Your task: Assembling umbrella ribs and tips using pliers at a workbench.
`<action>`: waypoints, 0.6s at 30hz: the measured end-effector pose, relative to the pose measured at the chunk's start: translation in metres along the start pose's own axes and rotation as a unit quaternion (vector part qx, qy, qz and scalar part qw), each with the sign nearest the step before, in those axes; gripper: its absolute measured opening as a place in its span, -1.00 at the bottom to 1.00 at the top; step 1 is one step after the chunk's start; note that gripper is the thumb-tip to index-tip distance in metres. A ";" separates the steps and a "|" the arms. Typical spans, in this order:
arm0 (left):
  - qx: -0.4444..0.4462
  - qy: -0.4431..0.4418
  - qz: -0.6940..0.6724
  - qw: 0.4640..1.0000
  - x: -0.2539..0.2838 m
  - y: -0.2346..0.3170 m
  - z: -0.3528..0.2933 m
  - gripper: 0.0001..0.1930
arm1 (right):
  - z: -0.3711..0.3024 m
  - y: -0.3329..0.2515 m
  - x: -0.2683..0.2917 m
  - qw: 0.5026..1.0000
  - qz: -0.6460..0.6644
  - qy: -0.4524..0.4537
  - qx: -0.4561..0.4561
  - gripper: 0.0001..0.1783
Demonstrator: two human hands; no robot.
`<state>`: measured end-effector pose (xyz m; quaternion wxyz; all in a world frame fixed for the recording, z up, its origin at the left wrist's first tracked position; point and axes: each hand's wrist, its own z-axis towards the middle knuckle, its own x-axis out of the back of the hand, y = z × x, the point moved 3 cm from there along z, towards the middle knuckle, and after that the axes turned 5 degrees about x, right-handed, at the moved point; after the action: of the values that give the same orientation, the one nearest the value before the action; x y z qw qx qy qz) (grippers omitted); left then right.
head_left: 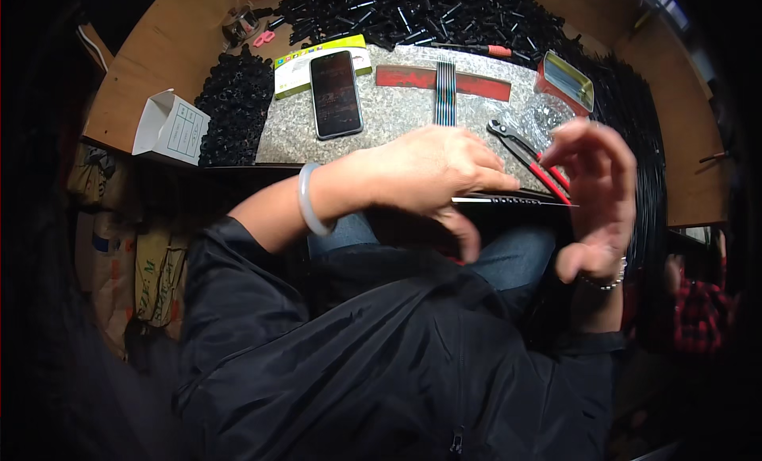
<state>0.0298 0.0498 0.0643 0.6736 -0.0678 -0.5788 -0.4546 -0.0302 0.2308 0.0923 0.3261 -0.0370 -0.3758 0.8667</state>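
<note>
My left hand point(432, 169), a pale bangle at its wrist, is over the near edge of the tabletop. From its palm side a slim rod point(512, 200) points right, pale at one end, with dark segments and a thin tip. The lower fingers around it are hidden; the index finger stretches out and the thumb hangs apart. To the right, my right hand point(595, 191) is raised and blurred, fingers bent and apart from the thumb, with nothing seen in it. Red-handled pliers point(533, 161) lie between the hands. Several thin dark rods point(446, 92) rest across a red strip point(405, 78).
A phone point(336, 96) leans on a green-white box point(294, 76). Heaps of black parts point(413, 12) fill the back and left point(230, 104). An open tin point(567, 84), clear plastic point(544, 115) and a bundle of long black rods point(647, 163) are right. A white carton point(171, 127) stands left.
</note>
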 end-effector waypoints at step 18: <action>0.129 -0.008 0.173 0.976 -0.095 -0.048 -0.003 0.07 | -0.101 0.019 -0.020 0.875 0.084 0.475 0.048 -0.77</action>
<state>0.0065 0.0705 -0.0374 0.7402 -0.0833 -0.6177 -0.2521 0.0067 0.2730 0.0039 0.3923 -0.4599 -0.1288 0.7861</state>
